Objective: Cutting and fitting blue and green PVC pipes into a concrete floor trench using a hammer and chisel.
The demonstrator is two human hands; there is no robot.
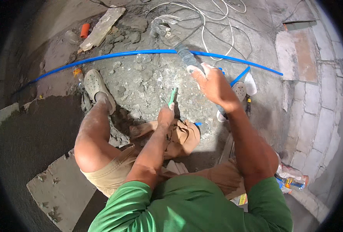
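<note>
The right hand [215, 83] grips a wrapped tool [185, 55] slanting from far left to near right, its far end beyond the green rod [173, 96] that the left hand [166, 115], the nearer one, holds in closed fingers; the rod points away, leaning slightly right. A blue pipe [140, 52] crosses the rough, broken floor [138, 73], a block wall [310, 101] standing at right
</note>
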